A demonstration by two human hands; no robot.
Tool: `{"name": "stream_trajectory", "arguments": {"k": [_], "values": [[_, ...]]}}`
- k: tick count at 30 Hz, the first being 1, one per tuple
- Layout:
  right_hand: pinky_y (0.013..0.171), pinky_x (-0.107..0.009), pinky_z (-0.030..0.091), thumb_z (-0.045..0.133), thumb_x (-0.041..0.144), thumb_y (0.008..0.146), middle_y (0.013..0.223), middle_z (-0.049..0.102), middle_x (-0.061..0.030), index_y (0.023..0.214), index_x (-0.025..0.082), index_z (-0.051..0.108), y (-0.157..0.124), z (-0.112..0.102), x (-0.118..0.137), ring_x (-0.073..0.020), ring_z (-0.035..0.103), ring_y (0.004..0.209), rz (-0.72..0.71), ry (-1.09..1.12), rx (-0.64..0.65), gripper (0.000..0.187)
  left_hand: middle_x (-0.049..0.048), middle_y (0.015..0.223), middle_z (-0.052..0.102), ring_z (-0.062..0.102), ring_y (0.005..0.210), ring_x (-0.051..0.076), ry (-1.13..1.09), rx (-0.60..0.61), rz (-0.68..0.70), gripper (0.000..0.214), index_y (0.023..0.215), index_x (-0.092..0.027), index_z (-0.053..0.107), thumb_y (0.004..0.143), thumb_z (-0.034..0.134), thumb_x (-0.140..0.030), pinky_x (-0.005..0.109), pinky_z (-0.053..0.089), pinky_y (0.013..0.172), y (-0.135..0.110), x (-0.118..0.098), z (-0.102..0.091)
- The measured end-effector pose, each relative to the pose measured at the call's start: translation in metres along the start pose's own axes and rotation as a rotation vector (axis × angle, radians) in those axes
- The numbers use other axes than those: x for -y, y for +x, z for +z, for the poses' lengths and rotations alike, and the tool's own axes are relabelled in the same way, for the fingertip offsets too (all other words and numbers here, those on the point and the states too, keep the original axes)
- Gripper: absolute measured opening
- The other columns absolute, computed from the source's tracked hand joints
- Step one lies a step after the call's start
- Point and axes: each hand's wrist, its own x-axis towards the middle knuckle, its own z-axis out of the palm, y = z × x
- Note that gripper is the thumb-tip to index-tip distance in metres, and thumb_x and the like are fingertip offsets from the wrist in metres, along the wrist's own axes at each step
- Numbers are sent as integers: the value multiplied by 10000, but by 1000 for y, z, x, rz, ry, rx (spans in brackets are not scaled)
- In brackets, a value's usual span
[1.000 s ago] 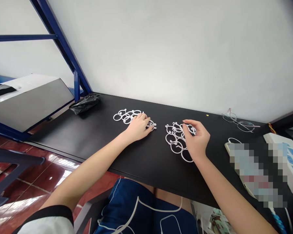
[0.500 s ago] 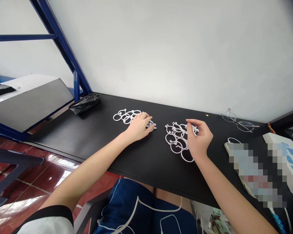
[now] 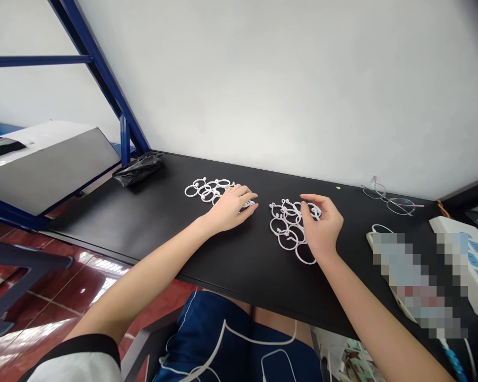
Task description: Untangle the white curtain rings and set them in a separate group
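Two groups of white plastic rings lie on a black table (image 3: 151, 223). My left hand (image 3: 229, 208) rests flat, fingers stretched out, over the right end of the left group of rings (image 3: 207, 189). My right hand (image 3: 322, 223) hovers over the right group of rings (image 3: 289, 225), fingers curled, thumb and forefinger close together at a ring near the group's far right. Whether it grips that ring is unclear.
A crumpled black bag (image 3: 138, 168) lies at the table's far left. Glasses (image 3: 388, 197) sit near the wall at the right. A white device with blue keys (image 3: 468, 254) and a blurred item (image 3: 414, 281) occupy the right end. Blue steel frame (image 3: 99, 69) stands at left.
My left hand slid slightly right and its fingers stretched out further. My right hand shifted a little over its ring group, fingers still curled.
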Motion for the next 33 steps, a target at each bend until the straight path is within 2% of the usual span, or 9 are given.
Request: {"name": "stream_trajectory", "arguments": {"k": [2,4,7,9,16,33], "values": [[897,-442,512,609,223,837,933,727,-62,897,209,674,1,0,-1,-245,681,921,5,-24,48,90,117,1065,642,559,951,227,-1,6,4,332,1169,-128,617,997,421,-333,398,456,881,0,0,0],[891,-453,500,634,244,817,897,741,-52,897,216,661,2,0,-3,-257,684,914,21,-61,149,90,116,1066,644,562,959,228,0,15,10,326,1161,-132,620,997,421,-331,397,454,881,0,1,0],[883,-477,481,660,276,793,846,758,-38,952,223,642,2,1,-7,-276,684,907,48,-114,301,168,114,1065,646,564,963,229,6,21,16,319,1149,-131,627,994,428,-326,395,452,883,0,1,1],[888,-490,468,654,279,791,836,762,-37,964,224,636,1,3,-9,-284,681,909,49,-137,346,182,113,1058,647,565,957,228,9,17,18,317,1143,-128,630,994,431,-326,395,454,880,0,1,1],[882,-466,476,615,261,808,885,764,-48,1042,224,599,0,3,-7,-271,687,910,81,-147,389,238,106,1031,648,573,939,224,2,-13,32,297,1127,-140,635,993,437,-317,388,460,861,0,2,2],[834,-422,530,588,167,758,911,741,-65,989,207,615,-1,4,-12,-223,708,808,114,-83,389,236,105,1021,649,560,920,216,-5,-11,37,298,1114,-136,641,996,432,-311,383,456,853,0,1,1]]}}
